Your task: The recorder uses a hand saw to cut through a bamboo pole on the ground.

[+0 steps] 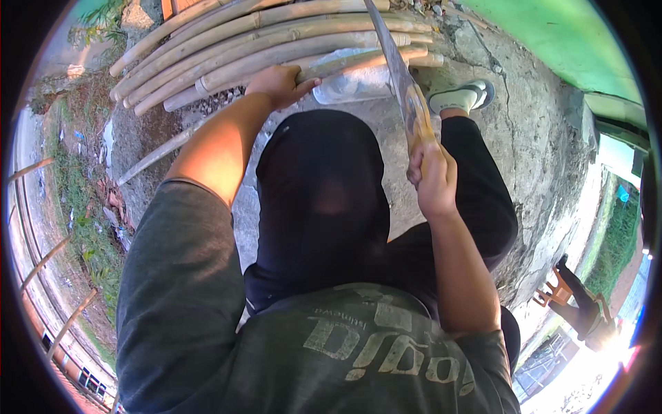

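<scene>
My right hand is closed round the yellowish wooden handle of a hand saw. Its long blade points away from me and crosses the bamboo pole toward the pole's right end; whether the teeth touch it I cannot tell. My left hand grips this same pole further left, thumb stretched along it. Beneath the pole lies a pale grey-white block, partly hidden. Just beyond, several more bamboo poles lie side by side on the ground.
My bent knee in black cloth rises between my arms. At the right, my foot in a sandal rests on cracked concrete. A thin pole lies left of my arm. Further right, another person is near an orange chair.
</scene>
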### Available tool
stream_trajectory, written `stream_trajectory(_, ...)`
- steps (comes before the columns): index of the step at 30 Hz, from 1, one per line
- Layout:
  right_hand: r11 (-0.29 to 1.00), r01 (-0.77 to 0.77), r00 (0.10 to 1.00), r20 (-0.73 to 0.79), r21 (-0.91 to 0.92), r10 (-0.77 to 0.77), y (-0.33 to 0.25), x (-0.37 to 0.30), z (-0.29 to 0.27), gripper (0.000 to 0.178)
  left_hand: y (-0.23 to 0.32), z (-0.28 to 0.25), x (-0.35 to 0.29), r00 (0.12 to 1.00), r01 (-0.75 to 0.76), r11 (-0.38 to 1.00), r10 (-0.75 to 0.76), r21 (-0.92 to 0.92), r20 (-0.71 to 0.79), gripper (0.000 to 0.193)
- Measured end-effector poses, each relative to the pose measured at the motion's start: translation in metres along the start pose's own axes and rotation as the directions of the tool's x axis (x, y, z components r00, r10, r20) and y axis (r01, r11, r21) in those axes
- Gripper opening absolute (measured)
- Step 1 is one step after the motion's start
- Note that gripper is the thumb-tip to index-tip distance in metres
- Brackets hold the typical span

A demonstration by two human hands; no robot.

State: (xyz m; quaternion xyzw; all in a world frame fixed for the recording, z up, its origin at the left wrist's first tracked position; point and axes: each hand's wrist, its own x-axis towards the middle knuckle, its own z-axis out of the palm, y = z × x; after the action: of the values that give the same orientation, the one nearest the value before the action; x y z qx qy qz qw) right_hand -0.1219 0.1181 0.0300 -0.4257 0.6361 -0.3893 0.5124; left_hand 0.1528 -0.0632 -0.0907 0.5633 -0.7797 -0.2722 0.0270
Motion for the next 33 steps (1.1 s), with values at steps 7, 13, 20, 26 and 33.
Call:
stream_trajectory(7, 0.973, -0.081, 0.989, -0.107, 0.214, 0.106, -0.008, -0.141, -0.035, 0.053, -0.006, -0.008, -0.015, 0.986, 0.100, 0.991, -0.111, 0.091, 0.126, 0.072)
stream_trajectory(13, 0.993, 0.027, 0.999, 0.025, -0.119, -0.024, -0.005, 0.006, -0.003, 0.044, 0.005, 0.003, -0.004, 0.998, 0.032, 0.999, -0.033, 0.016, 0.058, 0.071)
stream_trajectory(20, 0.991, -0.033, 0.997, -0.062, 0.129, 0.042, 0.005, -0.109, -0.029, 0.049, -0.001, -0.019, -0.010, 0.973, 0.155, 0.987, -0.158, 0.030, 0.165, 0.071)
stream_trajectory(26, 0.996, -0.073, 0.995, -0.066, 0.053, 0.076, 0.000, -0.050, -0.011, 0.047, -0.005, -0.004, -0.015, 0.997, 0.060, 0.995, -0.064, 0.081, 0.038, 0.071)
stream_trajectory(33, 0.993, -0.027, 0.998, -0.053, 0.113, 0.033, 0.018, -0.067, -0.023, 0.048, -0.002, -0.015, -0.008, 0.980, 0.140, 0.987, -0.149, 0.075, 0.131, 0.074)
